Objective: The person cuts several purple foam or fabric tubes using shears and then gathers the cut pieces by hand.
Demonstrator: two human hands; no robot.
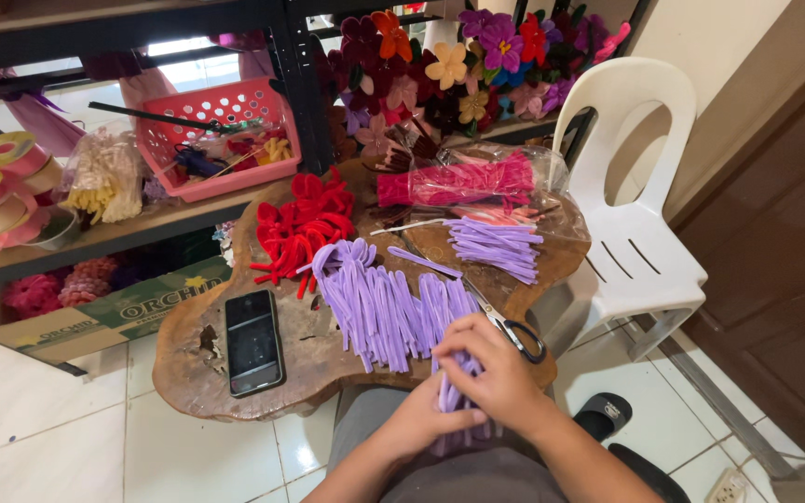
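Nearest of all, both hands meet over the person's lap at the front edge of a rough wooden table. One bunch of lilac pipe cleaners is caught between them: the left hand is curled around its lower part from below, and the right hand is folded over the top, fingers closed on the stems. The bunch hangs just off the table edge, touching both hands.

Just beyond the right hand lie scissors with black handles, blades pointing away across the table. Beside them to the left spreads a large heap of lilac loops, bent double and fanned out. A black phone lies flat further left, screen up and dark.

Past the heap sit a pile of red pipe cleaners and a smaller sheaf of straight lilac ones. Behind these, a clear bag of pink pipe cleaners lies across the far edge.

Farther off, a shelf carries a pink basket and ribbon spools, with finished fuzzy flowers at the back. A white plastic chair stands to the right.
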